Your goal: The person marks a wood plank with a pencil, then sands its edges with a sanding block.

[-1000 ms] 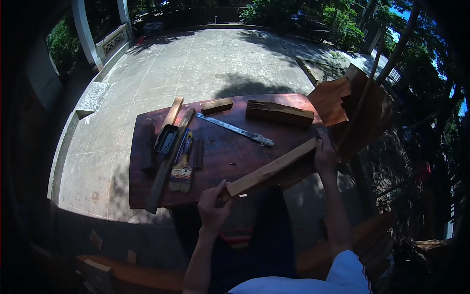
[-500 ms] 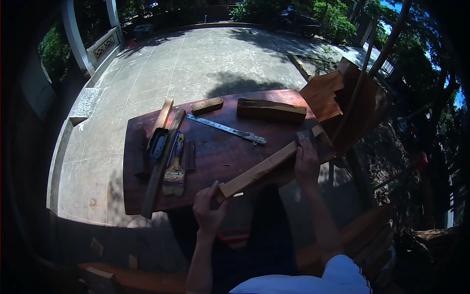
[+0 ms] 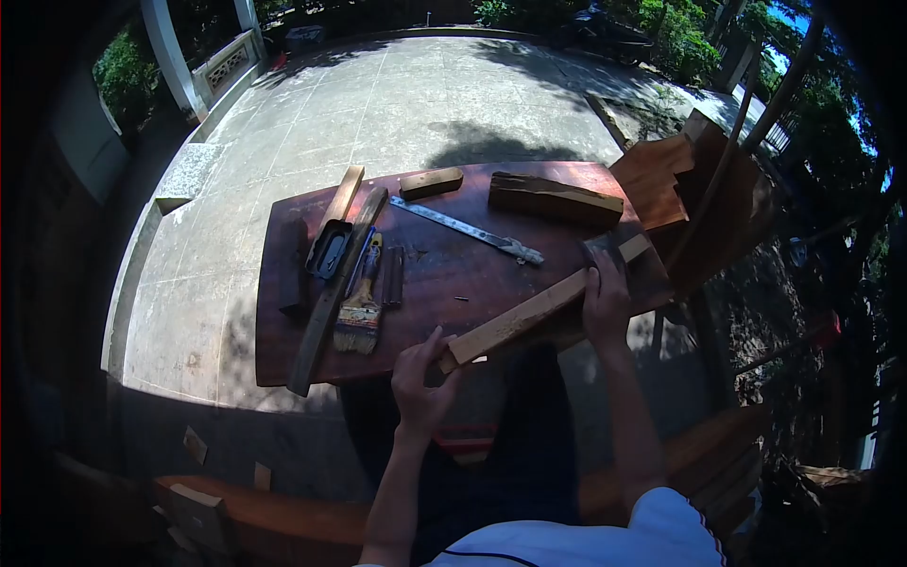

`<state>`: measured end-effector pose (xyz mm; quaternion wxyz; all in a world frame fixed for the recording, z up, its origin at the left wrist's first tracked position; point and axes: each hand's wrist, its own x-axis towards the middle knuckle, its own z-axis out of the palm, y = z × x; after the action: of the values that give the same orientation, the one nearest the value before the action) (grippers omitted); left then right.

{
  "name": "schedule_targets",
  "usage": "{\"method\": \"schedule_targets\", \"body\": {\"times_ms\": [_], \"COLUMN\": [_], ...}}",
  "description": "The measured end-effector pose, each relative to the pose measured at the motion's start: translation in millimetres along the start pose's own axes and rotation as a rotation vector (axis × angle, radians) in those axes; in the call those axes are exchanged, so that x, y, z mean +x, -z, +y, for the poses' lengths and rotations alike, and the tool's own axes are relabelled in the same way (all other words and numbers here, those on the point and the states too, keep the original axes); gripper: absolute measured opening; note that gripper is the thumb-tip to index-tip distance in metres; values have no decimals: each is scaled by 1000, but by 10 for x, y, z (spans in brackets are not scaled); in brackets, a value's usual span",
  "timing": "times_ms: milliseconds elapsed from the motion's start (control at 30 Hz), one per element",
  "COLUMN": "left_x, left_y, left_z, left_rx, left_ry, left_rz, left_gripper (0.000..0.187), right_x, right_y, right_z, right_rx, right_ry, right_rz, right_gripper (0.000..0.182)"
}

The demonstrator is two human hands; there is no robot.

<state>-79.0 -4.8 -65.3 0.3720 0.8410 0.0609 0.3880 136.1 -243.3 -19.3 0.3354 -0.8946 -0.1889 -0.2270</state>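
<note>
A long, light wooden strip (image 3: 520, 319) lies slantwise over the near right edge of the dark red-brown wooden table (image 3: 435, 274). My left hand (image 3: 425, 380) is closed on its near left end, thumb and fingers pinching it. Farther up, my right hand (image 3: 607, 295) wraps around the strip, the far tip sticking out beyond it. Under the right fingertips shows a dark greyish flat piece (image 3: 597, 248), too shaded to name. Left of the strip lie a paintbrush (image 3: 360, 317) with a broad bristle head and a metal sliding caliper (image 3: 463, 229).
A thick wood block (image 3: 556, 200) and a smaller block (image 3: 431, 182) lie along the table's far side. At left are a dark wooden bar (image 3: 340, 288) and a black tray-like object (image 3: 331, 249). Wooden boards (image 3: 652, 180) stand beyond the right edge.
The head view has shifted, so the table appears farther right and slightly higher. My right hand has slid a little along the strip toward my left hand, which keeps its hold.
</note>
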Motion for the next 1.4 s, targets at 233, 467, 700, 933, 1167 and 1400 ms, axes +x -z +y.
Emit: {"method": "schedule_targets", "body": {"times_ms": [233, 467, 700, 933, 1167, 1400], "left_x": [-32, -17, -95, -86, -10, -22], "left_y": [25, 29, 231, 388, 472, 502], "left_z": [15, 14, 287, 411, 239, 376], "left_rx": [-30, -76, -188, -172, -308, 58], "left_ry": [79, 51, 258, 436, 707, 395], "left_rz": [-18, -20, -102, -171, -280, -342], "left_gripper": [75, 77, 80, 71, 50, 68], "right_x": [-824, -18, -71, -104, -106, -262], "right_y": [-179, -72, -135, -123, -254, -35], "right_z": [-1062, 25, 123, 4, -17, -89], "right_rx": [138, 40, -65, 49, 84, 183], "right_ry": [379, 96, 42, 74, 161, 314], "right_rz": [-244, -55, 33, 49, -41, -170], "right_gripper": [39, 40, 40, 39, 36, 39]}}
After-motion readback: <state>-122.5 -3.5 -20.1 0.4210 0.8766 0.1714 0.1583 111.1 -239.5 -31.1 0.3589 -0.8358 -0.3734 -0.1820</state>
